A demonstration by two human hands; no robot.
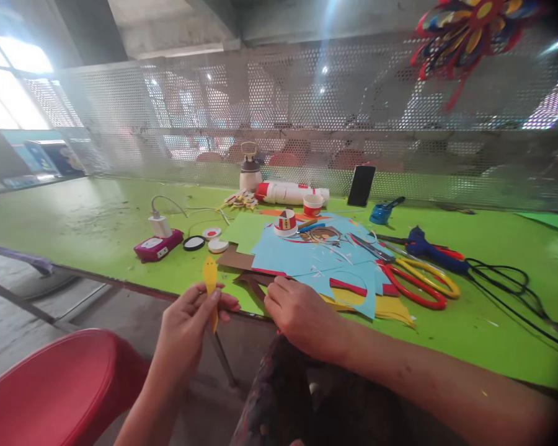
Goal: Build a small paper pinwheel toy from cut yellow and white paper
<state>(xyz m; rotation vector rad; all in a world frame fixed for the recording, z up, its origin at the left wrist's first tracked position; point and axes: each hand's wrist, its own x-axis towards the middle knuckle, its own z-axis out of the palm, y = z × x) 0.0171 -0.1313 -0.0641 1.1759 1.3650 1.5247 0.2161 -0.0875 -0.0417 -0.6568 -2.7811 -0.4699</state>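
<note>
Between thumb and fingers, my left hand (193, 319) holds up a yellow paper cutout (210, 272), narrow with a rounded top and small dark marks. It is just off the table's front edge. My right hand (302, 316) is closed at the edge of the paper pile, by a strip of brown paper (255, 286); its fingertips are turned away, so what they grip is hidden. Under and behind it lie light blue paper sheets (302, 251) with a round hole cut in one. Yellow paper scraps (390, 310) stick out beneath.
Large scissors (423, 282) with red and yellow handles lie right of the paper, beside a blue glue gun (434, 251) with a black cord. Paper cups (286, 223), a purple power adapter (159, 246), round lids (194, 243) and a propped phone (361, 186) stand around. A red stool (60, 384) is at left.
</note>
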